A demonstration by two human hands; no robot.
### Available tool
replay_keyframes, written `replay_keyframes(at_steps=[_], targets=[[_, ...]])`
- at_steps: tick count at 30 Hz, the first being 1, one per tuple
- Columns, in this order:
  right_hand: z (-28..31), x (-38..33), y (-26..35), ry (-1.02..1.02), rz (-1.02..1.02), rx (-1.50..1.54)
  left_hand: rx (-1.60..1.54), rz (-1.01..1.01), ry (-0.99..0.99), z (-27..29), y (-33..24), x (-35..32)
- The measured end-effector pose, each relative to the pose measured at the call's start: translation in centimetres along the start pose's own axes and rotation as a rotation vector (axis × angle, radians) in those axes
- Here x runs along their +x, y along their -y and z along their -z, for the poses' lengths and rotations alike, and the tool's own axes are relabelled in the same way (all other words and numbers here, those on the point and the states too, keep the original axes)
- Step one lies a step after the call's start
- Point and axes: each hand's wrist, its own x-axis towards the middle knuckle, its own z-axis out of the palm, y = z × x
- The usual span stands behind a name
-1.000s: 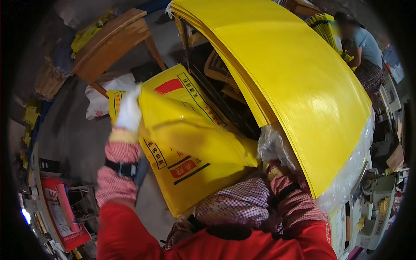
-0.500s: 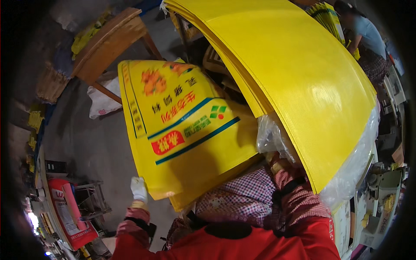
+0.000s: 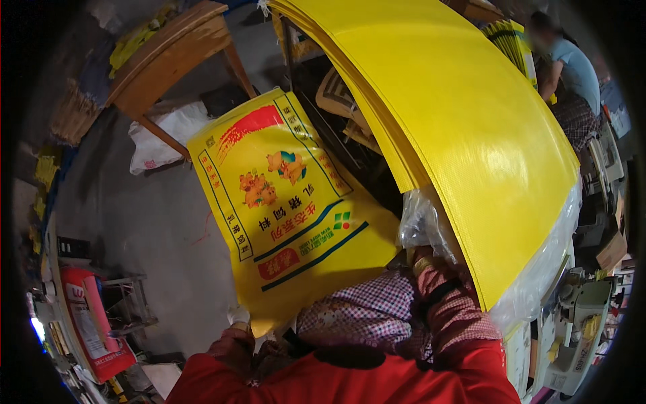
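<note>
A flat yellow woven bag (image 3: 282, 222) with printed pictures, stripes and lettering stretches away from my lap. My left hand (image 3: 239, 315), in a white glove, is closed on its near left corner. At the near right corner is my right hand (image 3: 421, 257), closed on the bag's edge; shadow and clear plastic partly cover its fingers. Just above the right forearm hangs a thick stack of plain yellow sheets (image 3: 437, 121), bulging toward me. Clear plastic wrap (image 3: 425, 219) sticks out from under the stack's left edge. Checked cloth (image 3: 363, 306) covers my lap.
A wooden table (image 3: 168, 57) stands far left, with a white sack (image 3: 158, 141) beneath. A red-and-white sack (image 3: 97, 323) and metal frame (image 3: 128, 303) lie near left. A sewing machine (image 3: 582, 323) stands at right. Another person (image 3: 572, 74) works far right by folded yellow bags (image 3: 508, 50).
The printed bag has spread flatter, showing more of its printed face. My left hand has drawn back toward my body and slightly right. My right hand stays about where it was.
</note>
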Motion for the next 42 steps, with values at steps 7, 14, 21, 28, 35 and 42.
replay_keyframes(at_steps=[7,14,21,28,35,42], targets=[[-0.5,0.4,0.0,0.058,-0.043,0.117,0.929,-0.451,0.283,0.0,2.9,0.9],[5.5,2.7,8.1,0.294,-0.253,0.926,1.092,-0.359,0.403,-1.4,0.8,1.8],[4.2,2.7,6.2,0.582,-0.957,1.078,1.193,-0.420,0.326,-2.5,2.2,5.1],[0.3,-1.3,1.4,0.412,-0.701,0.848,1.428,-0.614,0.228,-2.3,1.9,5.1],[4.1,-3.2,0.5,0.290,-0.628,0.902,1.675,-0.619,0.419,-1.3,-1.6,3.1],[17.1,-9.9,-0.9,0.414,-0.014,1.114,0.003,-0.308,-0.007,1.9,-15.8,0.4]])
